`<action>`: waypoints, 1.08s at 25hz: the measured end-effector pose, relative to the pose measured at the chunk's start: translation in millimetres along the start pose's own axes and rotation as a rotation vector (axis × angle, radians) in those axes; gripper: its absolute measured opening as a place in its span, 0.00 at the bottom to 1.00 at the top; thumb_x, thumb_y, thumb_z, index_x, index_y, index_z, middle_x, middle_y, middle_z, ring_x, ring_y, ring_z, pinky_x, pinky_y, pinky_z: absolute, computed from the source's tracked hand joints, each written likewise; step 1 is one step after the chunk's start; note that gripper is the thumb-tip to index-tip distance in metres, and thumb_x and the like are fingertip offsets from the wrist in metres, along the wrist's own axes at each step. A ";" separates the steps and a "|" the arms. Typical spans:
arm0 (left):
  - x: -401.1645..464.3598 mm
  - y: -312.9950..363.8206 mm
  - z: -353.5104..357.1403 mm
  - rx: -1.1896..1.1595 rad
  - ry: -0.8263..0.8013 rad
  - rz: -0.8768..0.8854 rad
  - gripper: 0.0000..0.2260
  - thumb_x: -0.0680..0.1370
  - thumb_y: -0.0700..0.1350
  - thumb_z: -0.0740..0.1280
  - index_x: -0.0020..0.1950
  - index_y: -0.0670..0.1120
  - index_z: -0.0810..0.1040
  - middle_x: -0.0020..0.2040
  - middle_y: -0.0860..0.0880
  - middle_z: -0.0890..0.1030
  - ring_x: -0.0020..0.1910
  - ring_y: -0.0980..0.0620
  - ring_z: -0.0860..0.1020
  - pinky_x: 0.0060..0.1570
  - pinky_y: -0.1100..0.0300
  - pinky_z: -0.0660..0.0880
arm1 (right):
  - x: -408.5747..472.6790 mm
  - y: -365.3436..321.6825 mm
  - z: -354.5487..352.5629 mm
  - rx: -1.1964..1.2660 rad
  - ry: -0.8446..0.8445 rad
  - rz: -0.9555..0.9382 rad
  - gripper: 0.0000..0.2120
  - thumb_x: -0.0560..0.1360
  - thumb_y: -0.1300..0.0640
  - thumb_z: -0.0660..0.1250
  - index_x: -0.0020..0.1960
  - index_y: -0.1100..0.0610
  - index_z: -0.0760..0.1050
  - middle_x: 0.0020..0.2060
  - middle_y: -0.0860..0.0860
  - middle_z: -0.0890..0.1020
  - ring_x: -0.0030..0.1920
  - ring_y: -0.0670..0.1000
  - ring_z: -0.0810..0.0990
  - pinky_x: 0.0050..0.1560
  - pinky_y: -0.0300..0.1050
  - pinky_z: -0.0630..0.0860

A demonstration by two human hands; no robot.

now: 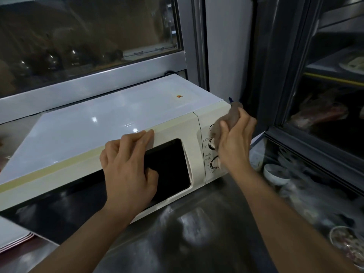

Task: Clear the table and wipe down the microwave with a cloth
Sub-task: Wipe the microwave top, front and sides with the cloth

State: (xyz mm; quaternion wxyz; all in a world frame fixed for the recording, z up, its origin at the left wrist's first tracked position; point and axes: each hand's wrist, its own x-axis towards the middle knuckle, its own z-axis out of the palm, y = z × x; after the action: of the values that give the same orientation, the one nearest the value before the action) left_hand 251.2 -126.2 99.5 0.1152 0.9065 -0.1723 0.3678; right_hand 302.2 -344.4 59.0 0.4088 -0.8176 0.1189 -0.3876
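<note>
On the steel surface [197, 233] sits the microwave [173, 123]; left hand [130, 168] rests flat (fingers relaxed) on its door, right hand [234, 140] clutches a cloth [228, 119] against the dials.

2 bare forearms enter from the bottom edge, no sleeves in view on either. Left hand [128, 170] bare: no glove, ring, watch or wristband; short plain nails on the fingers that show, knuckles and tendons visible on the back. Right hand [234, 142] bare too, no jewellery, wrist uncovered; its nails can't be made out. Both forearms slim, no visible markings or tattoos. Rest of the body out of frame.
</note>
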 end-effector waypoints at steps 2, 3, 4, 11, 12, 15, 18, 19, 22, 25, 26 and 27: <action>-0.4 -0.2 0.9 0.002 0.005 0.006 0.31 0.61 0.41 0.65 0.65 0.44 0.74 0.58 0.50 0.70 0.53 0.45 0.66 0.52 0.54 0.59 | 8.7 9.6 -5.7 0.137 -0.084 0.049 0.17 0.80 0.54 0.57 0.66 0.59 0.61 0.60 0.58 0.68 0.59 0.53 0.70 0.53 0.41 0.67; -0.4 0.1 1.3 0.004 0.007 0.006 0.30 0.61 0.41 0.65 0.65 0.45 0.74 0.57 0.50 0.70 0.52 0.44 0.66 0.52 0.54 0.59 | 11.8 13.4 -7.5 0.165 -0.092 0.065 0.14 0.80 0.54 0.56 0.64 0.59 0.63 0.58 0.57 0.70 0.57 0.51 0.71 0.50 0.38 0.65; -0.1 0.2 1.3 0.008 0.006 0.000 0.30 0.61 0.41 0.65 0.65 0.45 0.74 0.57 0.50 0.69 0.52 0.45 0.65 0.52 0.54 0.59 | 14.1 17.4 -8.4 0.199 -0.083 0.093 0.12 0.81 0.54 0.55 0.61 0.59 0.64 0.57 0.57 0.72 0.55 0.51 0.72 0.49 0.37 0.65; -1.7 -0.6 1.1 0.017 0.018 0.008 0.30 0.61 0.41 0.65 0.65 0.45 0.73 0.57 0.49 0.70 0.52 0.45 0.65 0.52 0.54 0.60 | -8.5 0.1 -4.4 -0.030 -0.139 0.036 0.29 0.77 0.51 0.61 0.73 0.61 0.54 0.67 0.60 0.62 0.68 0.56 0.62 0.70 0.54 0.62; -1.6 -0.8 1.6 0.018 0.021 0.010 0.30 0.61 0.41 0.65 0.65 0.44 0.73 0.57 0.49 0.69 0.52 0.45 0.65 0.52 0.54 0.60 | -10.7 -1.3 -3.2 -0.097 -0.141 -0.015 0.33 0.77 0.51 0.61 0.74 0.62 0.51 0.69 0.61 0.60 0.70 0.58 0.60 0.71 0.55 0.59; -1.1 -0.3 2.7 0.017 0.031 0.010 0.30 0.61 0.41 0.65 0.65 0.44 0.74 0.57 0.50 0.69 0.52 0.45 0.65 0.52 0.54 0.60 | -2.6 4.8 -7.3 -0.027 -0.156 -0.072 0.32 0.77 0.52 0.62 0.73 0.62 0.51 0.67 0.60 0.62 0.68 0.56 0.63 0.68 0.50 0.63; -1.5 0.5 3.6 0.017 0.039 0.001 0.30 0.61 0.41 0.65 0.65 0.45 0.74 0.57 0.49 0.70 0.52 0.45 0.65 0.51 0.55 0.60 | 9.9 11.6 -18.3 0.282 -0.250 0.122 0.17 0.80 0.54 0.58 0.64 0.58 0.56 0.59 0.54 0.71 0.57 0.48 0.74 0.56 0.42 0.72; -1.4 0.6 3.9 0.017 0.046 -0.001 0.30 0.61 0.41 0.65 0.65 0.45 0.74 0.57 0.48 0.71 0.52 0.45 0.65 0.51 0.55 0.60 | 11.4 15.1 -21.3 0.328 -0.254 0.173 0.14 0.80 0.54 0.57 0.60 0.56 0.55 0.55 0.51 0.73 0.52 0.45 0.76 0.51 0.38 0.74; -1.6 1.0 5.6 0.017 0.062 0.001 0.29 0.61 0.41 0.66 0.64 0.46 0.73 0.57 0.49 0.69 0.52 0.45 0.65 0.51 0.55 0.59 | 1.9 28.1 -21.3 0.390 -0.187 0.349 0.09 0.81 0.55 0.56 0.56 0.56 0.56 0.45 0.49 0.73 0.39 0.39 0.74 0.33 0.26 0.68; -1.5 -0.4 8.1 0.028 0.079 0.017 0.29 0.61 0.42 0.66 0.64 0.46 0.72 0.57 0.50 0.67 0.52 0.45 0.64 0.51 0.56 0.58 | -25.4 36.3 0.6 0.278 -0.110 0.409 0.07 0.81 0.56 0.56 0.54 0.57 0.59 0.52 0.55 0.71 0.51 0.51 0.74 0.42 0.31 0.65; -1.2 -0.9 9.3 0.033 0.083 0.018 0.29 0.61 0.42 0.66 0.64 0.45 0.72 0.57 0.50 0.67 0.52 0.45 0.64 0.51 0.56 0.57 | -32.6 36.7 9.2 0.240 -0.056 0.378 0.07 0.80 0.57 0.57 0.54 0.59 0.61 0.55 0.58 0.69 0.56 0.54 0.72 0.50 0.34 0.66; -1.0 -1.0 10.6 0.034 0.083 0.018 0.29 0.61 0.42 0.65 0.64 0.45 0.72 0.56 0.50 0.66 0.52 0.45 0.64 0.51 0.56 0.57 | -38.6 35.3 16.9 0.206 0.004 0.344 0.08 0.79 0.59 0.59 0.54 0.62 0.63 0.57 0.60 0.67 0.60 0.56 0.70 0.57 0.42 0.68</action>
State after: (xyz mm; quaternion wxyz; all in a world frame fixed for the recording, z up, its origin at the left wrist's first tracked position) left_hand 257.5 -128.7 91.2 0.1035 0.8907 -0.1692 0.4091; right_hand 293.0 -337.5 5.3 0.5501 -0.7384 0.2173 -0.3240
